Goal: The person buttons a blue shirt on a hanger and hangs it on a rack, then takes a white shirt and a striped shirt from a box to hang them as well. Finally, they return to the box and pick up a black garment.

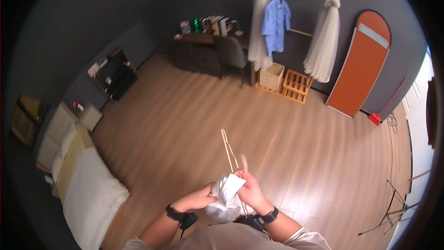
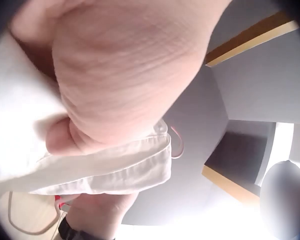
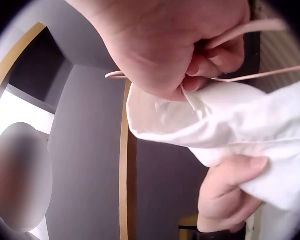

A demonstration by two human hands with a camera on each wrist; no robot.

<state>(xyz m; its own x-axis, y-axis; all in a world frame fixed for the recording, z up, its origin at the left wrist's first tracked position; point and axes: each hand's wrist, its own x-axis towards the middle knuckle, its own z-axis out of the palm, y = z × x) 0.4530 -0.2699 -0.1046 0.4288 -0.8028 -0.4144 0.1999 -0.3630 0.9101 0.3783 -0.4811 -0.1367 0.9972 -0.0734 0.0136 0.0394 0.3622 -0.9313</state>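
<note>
A bunched white cloth point(image 1: 224, 206) is held between both hands in front of the person's body. The left hand point(image 1: 199, 199) grips its left side, thumb lying on the fabric in the left wrist view. At the cloth's upper edge, the right hand point(image 1: 251, 191) pinches the fabric with curled fingers, and a thin pink hanger-like strip point(image 3: 250, 31) passes through that hand. Thin pale loops point(image 1: 227, 146) stick out beyond the right hand over the floor. What the cloth is, folded as it is, I cannot tell.
A bed point(image 1: 95, 194) stands at the left. Along the far wall are a desk with a chair point(image 1: 230, 52), a rack with a blue shirt point(image 1: 276, 25), a wooden crate point(image 1: 271, 77) and an orange-faced board point(image 1: 360, 65). A red dustpan point(image 1: 374, 119) is at the right.
</note>
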